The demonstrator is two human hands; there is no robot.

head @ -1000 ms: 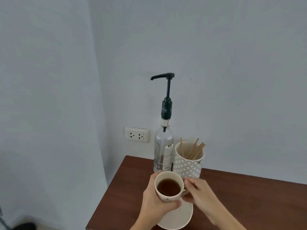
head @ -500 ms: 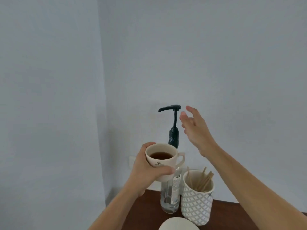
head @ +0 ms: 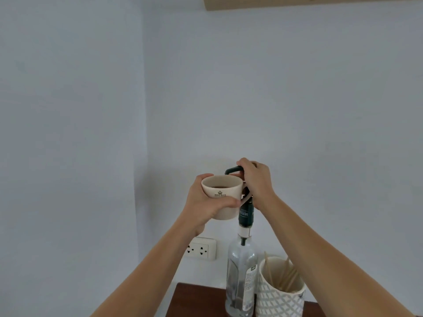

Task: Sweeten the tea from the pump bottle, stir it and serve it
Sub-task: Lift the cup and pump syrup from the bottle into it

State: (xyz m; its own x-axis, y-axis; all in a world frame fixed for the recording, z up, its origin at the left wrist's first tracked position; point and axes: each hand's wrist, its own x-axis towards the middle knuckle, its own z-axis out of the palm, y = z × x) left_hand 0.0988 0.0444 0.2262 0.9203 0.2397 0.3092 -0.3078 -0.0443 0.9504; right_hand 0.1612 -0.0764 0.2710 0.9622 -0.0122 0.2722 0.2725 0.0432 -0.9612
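Note:
A cream mug (head: 225, 189) with dark tea in it is held up in the air by my left hand (head: 206, 204), which wraps its side. The mug's rim sits just under the black spout of the pump (head: 231, 170). My right hand (head: 257, 181) lies over the pump head, fingers closed on it. Below stands the clear glass pump bottle (head: 240, 271) with its dark collar, on the brown table (head: 194, 300). The mug's handle points right and is partly hidden behind my right hand.
A white lattice-patterned holder (head: 278, 296) with several wooden stir sticks stands right of the bottle, touching it. A white wall socket (head: 201, 248) is behind my left forearm. Walls meet in a corner at the left. A beige cabinet edge (head: 297, 1) runs along the top.
The mug went from above its saucer up to the pump spout. My right hand let go of the mug, rose, and closed on the pump head. The view tilted upward, losing the saucer.

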